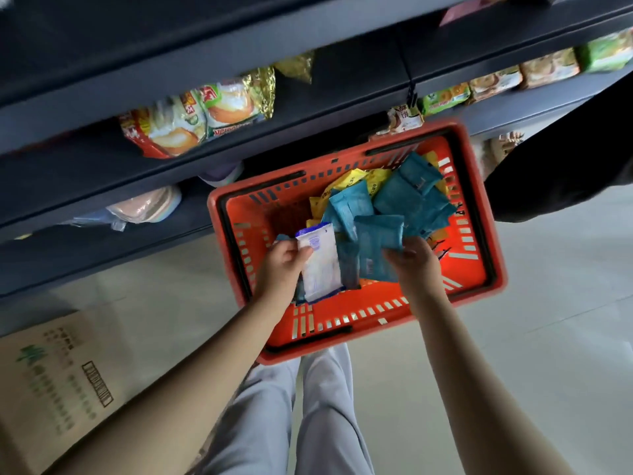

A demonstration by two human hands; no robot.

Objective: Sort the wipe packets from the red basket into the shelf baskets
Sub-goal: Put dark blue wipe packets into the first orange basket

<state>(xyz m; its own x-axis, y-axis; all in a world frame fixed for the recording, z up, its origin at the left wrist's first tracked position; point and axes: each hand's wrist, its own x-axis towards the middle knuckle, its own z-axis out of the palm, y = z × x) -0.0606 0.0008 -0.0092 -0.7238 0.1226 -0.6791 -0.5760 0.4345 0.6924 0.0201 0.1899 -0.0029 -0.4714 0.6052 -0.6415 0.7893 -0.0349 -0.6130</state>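
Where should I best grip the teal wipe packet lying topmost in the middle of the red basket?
Pinch the teal wipe packet at its far short end, coming from above. It lies tilted, topmost in the red basket, with that end free; its near end seems tucked under another teal packet.

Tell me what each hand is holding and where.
Left hand grips a white packet by its left edge. Right hand pinches a teal packet at its near right corner.

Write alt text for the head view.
A person's left hand holds a white packet and the right hand grips a teal packet over a red basket of teal and yellow packets. Snack shelves stand beside it.
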